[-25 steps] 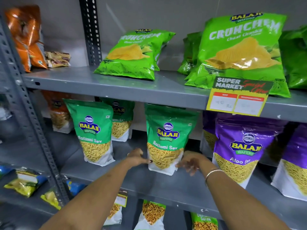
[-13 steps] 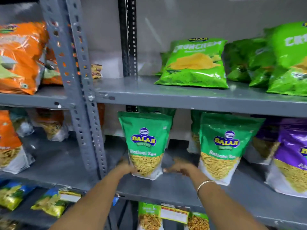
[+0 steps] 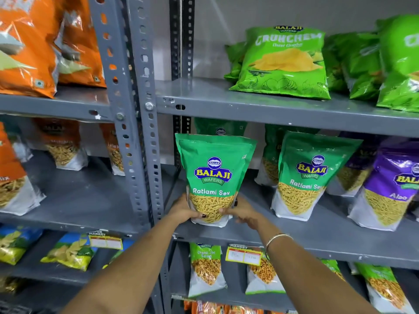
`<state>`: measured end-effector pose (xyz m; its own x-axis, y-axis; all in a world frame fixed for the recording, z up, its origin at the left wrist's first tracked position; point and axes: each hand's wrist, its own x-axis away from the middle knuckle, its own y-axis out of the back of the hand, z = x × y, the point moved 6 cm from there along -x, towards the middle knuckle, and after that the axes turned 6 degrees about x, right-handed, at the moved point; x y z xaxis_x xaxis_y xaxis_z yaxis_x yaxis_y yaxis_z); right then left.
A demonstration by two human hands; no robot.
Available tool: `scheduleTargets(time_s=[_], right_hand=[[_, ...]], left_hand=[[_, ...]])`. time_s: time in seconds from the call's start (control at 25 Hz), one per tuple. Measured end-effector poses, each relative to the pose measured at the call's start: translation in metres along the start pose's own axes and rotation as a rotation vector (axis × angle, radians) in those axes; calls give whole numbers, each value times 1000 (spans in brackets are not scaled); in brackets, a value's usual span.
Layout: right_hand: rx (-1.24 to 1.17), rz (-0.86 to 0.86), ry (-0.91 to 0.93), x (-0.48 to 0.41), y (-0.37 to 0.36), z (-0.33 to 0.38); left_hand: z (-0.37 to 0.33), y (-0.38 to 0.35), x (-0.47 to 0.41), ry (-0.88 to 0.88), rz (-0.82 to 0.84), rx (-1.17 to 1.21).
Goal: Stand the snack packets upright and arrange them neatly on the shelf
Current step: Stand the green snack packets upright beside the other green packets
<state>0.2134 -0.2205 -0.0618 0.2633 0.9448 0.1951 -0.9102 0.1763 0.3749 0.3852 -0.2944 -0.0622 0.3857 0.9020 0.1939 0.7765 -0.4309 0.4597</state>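
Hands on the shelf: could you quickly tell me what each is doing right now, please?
Left hand: closed on the lower left of the Ratlami Sev packet.
Right hand: closed on the packet's lower right.

You have a green Ratlami Sev packet standing upright at the left end of the middle shelf, close to the grey upright post, its base near the shelf's front edge. It is a pouch with a blue and yellow Balaji logo, a clear lower window showing yellow sev, and a white base. Your left hand and right hand clasp its lower sides. A second green packet of the same kind stands upright to its right, well apart, leaning slightly. A purple packet stands beside that.
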Motion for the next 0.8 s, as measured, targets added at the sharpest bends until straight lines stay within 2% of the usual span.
scheduleTargets(time_s=[0.08, 0.32, 0.8], right_hand=[[65, 2, -36, 12, 1, -3], [65, 11, -66, 31, 2, -5], [107, 45, -128, 35, 2, -6]], left_hand=[[-3, -3, 13, -17, 1, -23], [-3, -6, 30, -18, -32, -122], [-2, -9, 30, -3, 6, -152]])
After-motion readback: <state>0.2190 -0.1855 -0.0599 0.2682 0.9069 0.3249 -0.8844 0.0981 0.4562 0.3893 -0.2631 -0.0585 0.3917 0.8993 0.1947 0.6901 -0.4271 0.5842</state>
